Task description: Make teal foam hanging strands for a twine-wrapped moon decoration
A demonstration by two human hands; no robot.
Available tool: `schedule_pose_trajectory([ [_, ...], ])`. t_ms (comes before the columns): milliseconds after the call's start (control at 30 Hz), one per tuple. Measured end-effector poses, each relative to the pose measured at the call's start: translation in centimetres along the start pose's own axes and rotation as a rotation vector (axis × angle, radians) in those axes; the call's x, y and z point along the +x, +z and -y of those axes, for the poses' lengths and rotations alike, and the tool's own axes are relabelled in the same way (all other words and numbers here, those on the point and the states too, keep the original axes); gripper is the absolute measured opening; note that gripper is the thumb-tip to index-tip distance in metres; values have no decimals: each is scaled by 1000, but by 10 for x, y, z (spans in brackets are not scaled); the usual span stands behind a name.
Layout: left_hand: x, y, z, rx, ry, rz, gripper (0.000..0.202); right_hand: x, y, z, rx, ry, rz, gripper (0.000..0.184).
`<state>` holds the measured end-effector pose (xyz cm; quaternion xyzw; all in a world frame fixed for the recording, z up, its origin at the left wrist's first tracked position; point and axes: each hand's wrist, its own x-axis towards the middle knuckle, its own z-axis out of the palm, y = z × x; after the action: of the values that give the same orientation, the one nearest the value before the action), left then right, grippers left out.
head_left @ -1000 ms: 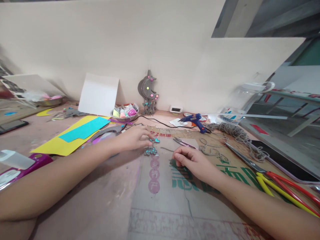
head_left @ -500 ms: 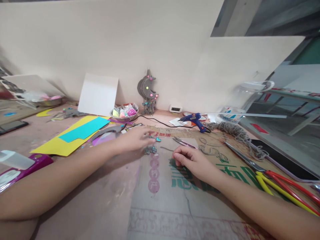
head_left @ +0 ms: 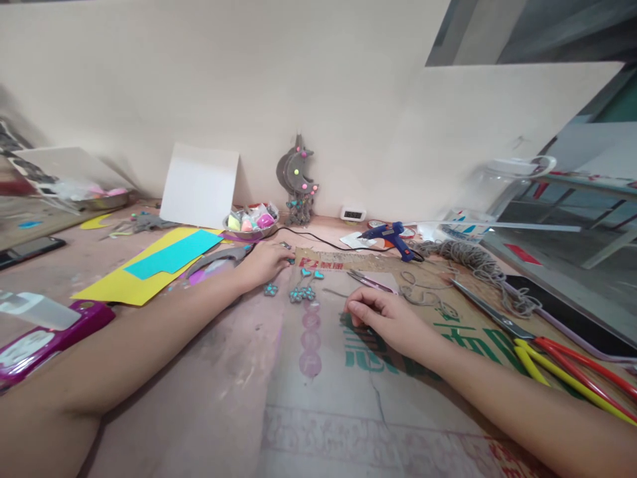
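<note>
My left hand (head_left: 269, 262) reaches over the left edge of the printed bag, palm down, with its bent fingertips closed at a small teal charm (head_left: 291, 261), mostly hidden. Below that hand lies a teal flower charm (head_left: 270, 289) with grey edging. To the right are two teal heart charms (head_left: 318, 274) and, just under them, more flower charms (head_left: 302, 293). My right hand (head_left: 371, 310) rests on the bag with its fingers curled together. A short strand of grey yarn (head_left: 334, 292) runs into its fingertips. Behind this hand lie small scissors (head_left: 371, 281).
Large scissors with red and yellow handles (head_left: 547, 358), a phone (head_left: 562, 318) and a grey yarn skein (head_left: 472, 262) lie right. A blue glue gun (head_left: 393, 238) sits behind. Yellow sheet (head_left: 104, 287) and purple device (head_left: 92, 325) are left. A moon ornament (head_left: 297, 174) stands against the wall.
My left hand has drawn back to the left, away from the heart and flower charms, which now show more fully. A separate flower charm shows below it. My right hand stays in place.
</note>
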<state>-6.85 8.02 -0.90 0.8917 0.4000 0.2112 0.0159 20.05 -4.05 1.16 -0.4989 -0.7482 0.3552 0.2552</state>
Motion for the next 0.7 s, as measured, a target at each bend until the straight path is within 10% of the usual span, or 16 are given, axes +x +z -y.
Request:
schedule_pose_trajectory([
  [467,0,-23,-24,-123,-163,-98,20,-2,1,-2,-6,-12,-51,26],
  [700,-4,-54,-77,-571,-225,91,19,-5,-11,-11,-401,-366,-262,25],
])
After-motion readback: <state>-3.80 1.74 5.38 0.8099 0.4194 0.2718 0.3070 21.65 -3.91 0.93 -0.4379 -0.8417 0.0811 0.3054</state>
